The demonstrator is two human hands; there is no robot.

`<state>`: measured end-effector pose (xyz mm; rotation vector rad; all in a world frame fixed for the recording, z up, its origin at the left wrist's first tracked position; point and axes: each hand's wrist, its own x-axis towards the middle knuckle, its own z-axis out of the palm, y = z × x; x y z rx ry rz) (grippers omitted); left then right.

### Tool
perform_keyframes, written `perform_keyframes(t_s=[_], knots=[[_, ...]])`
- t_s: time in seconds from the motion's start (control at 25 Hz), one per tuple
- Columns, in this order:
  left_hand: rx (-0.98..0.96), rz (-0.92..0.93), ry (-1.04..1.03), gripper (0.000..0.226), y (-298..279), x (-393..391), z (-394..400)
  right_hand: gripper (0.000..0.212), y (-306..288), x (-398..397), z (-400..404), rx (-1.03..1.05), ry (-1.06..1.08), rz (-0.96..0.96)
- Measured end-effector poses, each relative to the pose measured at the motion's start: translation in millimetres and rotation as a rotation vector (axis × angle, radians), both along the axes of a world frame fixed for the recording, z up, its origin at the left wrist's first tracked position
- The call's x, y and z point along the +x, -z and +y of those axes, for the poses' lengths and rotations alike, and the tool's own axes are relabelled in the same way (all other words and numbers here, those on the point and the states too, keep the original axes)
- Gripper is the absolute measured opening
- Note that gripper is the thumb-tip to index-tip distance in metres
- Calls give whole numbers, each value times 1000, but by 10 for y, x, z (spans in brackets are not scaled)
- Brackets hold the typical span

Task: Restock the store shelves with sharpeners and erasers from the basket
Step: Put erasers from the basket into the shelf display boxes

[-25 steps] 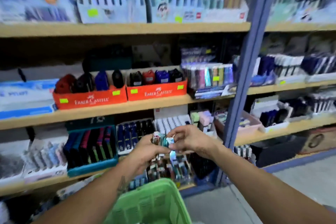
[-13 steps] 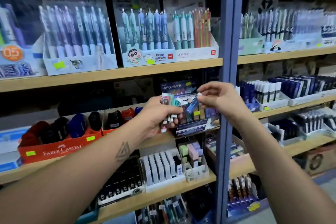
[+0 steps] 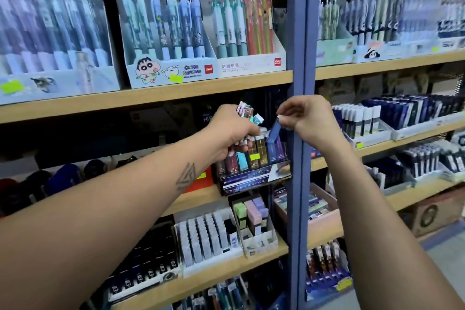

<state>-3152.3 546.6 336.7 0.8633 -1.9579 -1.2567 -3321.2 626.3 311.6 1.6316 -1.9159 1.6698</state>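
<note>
My left hand (image 3: pixel 232 129) grips a bundle of slim erasers (image 3: pixel 246 113) in mixed colours, their ends sticking out above and below my fist. My right hand (image 3: pixel 305 118) pinches the white top of one blue slim eraser (image 3: pixel 273 129), tilted, with its lower end at the top of the dark eraser display box (image 3: pixel 254 180). That box stands on the middle shelf beside the blue upright and holds several upright erasers in purple, teal, brown and blue. The basket is out of view.
A blue shelf upright (image 3: pixel 298 58) runs just right of the display box. Pen displays (image 3: pixel 171 33) fill the shelf above. Orange sharpener boxes (image 3: pixel 201 180) sit left, partly behind my left arm. White eraser trays (image 3: pixel 208 236) stand on the shelf below.
The view and both hands rose from the green basket to the middle shelf. My right hand drew one blue eraser from the bundle and brought it down toward the display box.
</note>
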Motion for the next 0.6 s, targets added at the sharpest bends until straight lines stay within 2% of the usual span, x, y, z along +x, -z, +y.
perform_keyframes(t_s=[0.32, 0.4, 0.52, 0.6], knots=[[72, 55, 36, 27, -14, 22, 1, 14, -4, 74, -57, 40, 71, 125], [106, 66, 13, 27, -26, 61, -39, 15, -44, 60, -35, 34, 24, 68], [153, 96, -42, 18, -70, 154, -150, 12, -117, 70, -34, -157, -113, -161], [175, 115, -95, 11, -102, 208, -233, 15, -96, 111, -106, -228, -120, -242]])
